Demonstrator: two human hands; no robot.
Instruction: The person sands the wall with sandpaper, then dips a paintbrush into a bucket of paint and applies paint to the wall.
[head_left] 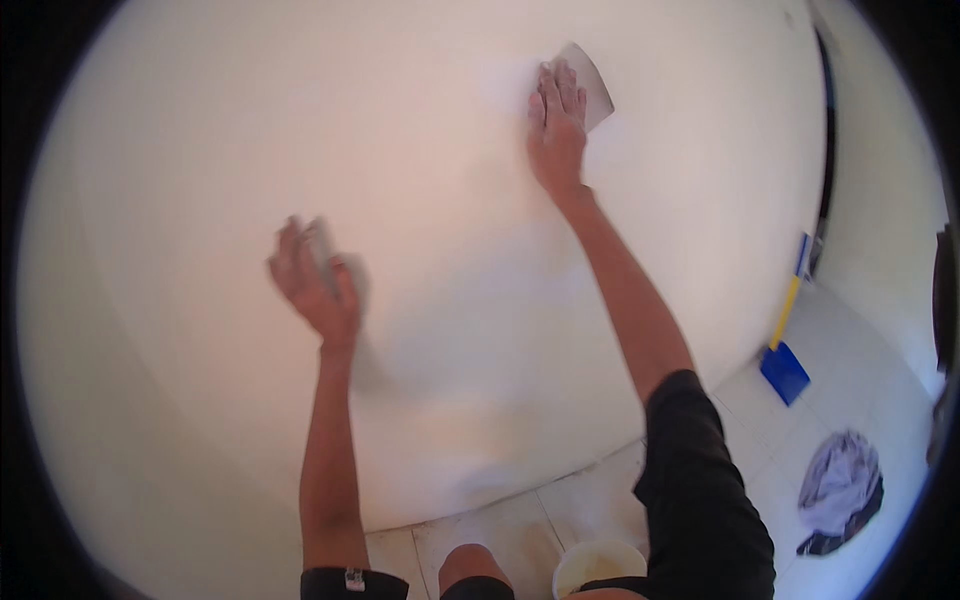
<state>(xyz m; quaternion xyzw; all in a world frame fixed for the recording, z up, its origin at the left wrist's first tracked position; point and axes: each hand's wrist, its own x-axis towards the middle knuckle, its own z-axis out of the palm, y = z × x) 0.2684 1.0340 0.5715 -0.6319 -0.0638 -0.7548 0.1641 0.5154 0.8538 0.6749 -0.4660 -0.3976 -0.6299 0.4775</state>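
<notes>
My right hand (560, 135) is high on the pale wall (430, 120), its fingers laid along a flat grey-brown putty scraper (592, 92) pressed to the surface. The scraper's wide edge points up and right. Lower and to the left, my left hand (315, 288) is held in front of the wall, smeared by motion. Between its thumb and fingers is a flat grey piece (322, 250) whose kind is too blurred to make out. Both hands look dusted with pale material.
A white bucket (600, 562) with pale contents stands on the tiled floor (570, 505) by my legs. To the right are a blue dustpan (785, 374) with a yellow handle and a crumpled grey cloth (842, 485). A dark vertical gap (828, 150) borders the wall.
</notes>
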